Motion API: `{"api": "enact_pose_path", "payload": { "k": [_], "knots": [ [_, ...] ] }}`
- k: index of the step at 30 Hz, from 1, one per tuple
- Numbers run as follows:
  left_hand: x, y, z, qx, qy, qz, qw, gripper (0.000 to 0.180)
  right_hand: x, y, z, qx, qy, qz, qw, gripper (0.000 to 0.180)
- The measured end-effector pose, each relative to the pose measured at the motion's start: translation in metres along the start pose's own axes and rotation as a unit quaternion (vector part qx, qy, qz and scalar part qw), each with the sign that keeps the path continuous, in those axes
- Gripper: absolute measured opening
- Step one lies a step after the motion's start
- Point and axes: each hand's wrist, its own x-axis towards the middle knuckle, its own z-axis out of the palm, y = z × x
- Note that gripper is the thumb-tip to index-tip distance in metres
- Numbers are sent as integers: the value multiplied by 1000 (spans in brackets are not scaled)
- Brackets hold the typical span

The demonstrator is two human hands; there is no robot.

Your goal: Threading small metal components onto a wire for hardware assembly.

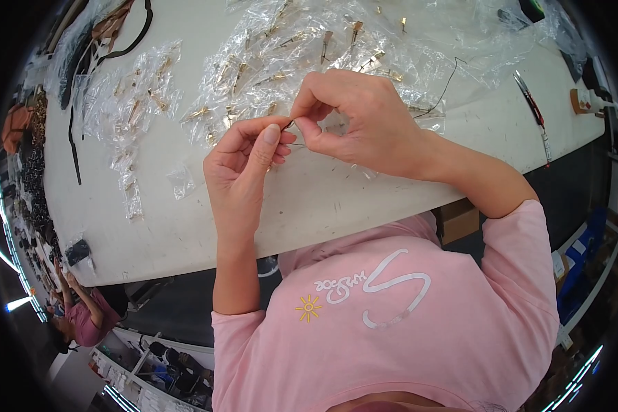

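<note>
Above the table's near edge my two hands meet, both with fingers closed in a pinch. Between the fingertips is a short bit of thin dark cord [288, 126]. My left hand [244, 158] grips it between thumb and forefinger, while my right hand [367, 123] pinches it from the other side. A thin dark strand [448, 89] curves over the table beyond my right hand; whether it is the same piece I cannot tell. Just past my hands lie several small gold-coloured metal pieces [357, 29] in clear plastic bags [254, 62].
More bagged gold pieces [134, 103] lie on the left of the white table [165, 250]. A slim red-and-black tool [533, 110] and a white-and-orange bottle [587, 101] are at the right. Dark straps [73, 137] hang along the left. Another person [89, 316] is at lower left.
</note>
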Motion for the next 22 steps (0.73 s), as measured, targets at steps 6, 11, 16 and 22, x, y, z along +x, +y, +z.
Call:
{"api": "enact_pose_path", "payload": {
  "k": [6,11,16,22],
  "knots": [
    [0,-10,7,89,45,149,984,16,2,-6,-2,99,-26,117,988,7],
    [1,-9,9,230,73,254,936,12,2,-7,-3,159,-57,174,970,6],
    [1,-7,10,307,97,306,896,10,2,-6,-3,155,-48,145,976,7],
    [1,-7,7,309,91,280,904,9,-1,0,0,36,-24,37,998,10]
  ]
}}
